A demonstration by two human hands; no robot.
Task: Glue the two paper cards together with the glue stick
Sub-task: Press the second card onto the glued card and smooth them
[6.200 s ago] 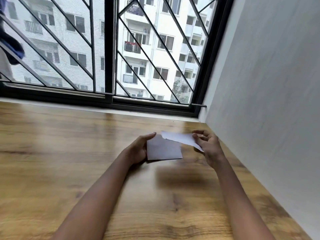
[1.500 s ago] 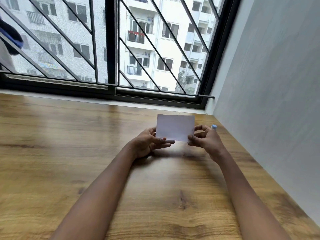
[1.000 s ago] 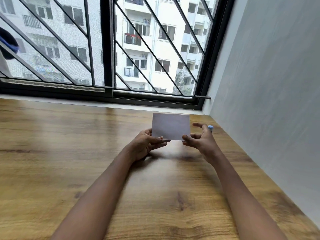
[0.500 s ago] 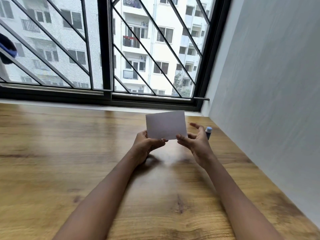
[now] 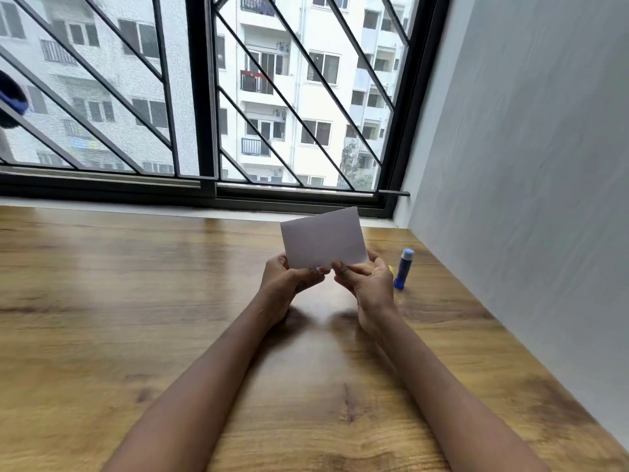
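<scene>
Both pinch the card point(image 5: 323, 241) upright by its bottom edge, left hand point(image 5: 289, 281) and right hand point(image 5: 367, 287) close together, probably checking alignment. The glue stick point(image 5: 403, 269) stands on the desk point(image 5: 136, 301) just right of them.

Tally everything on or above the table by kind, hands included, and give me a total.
Hands: 2, the left hand and the right hand, both pinching the card's lower edge.
White paper card: 1 visible; whether a second lies behind it cannot be told.
Glue stick: 1, standing upright.
Total: 4.
</scene>
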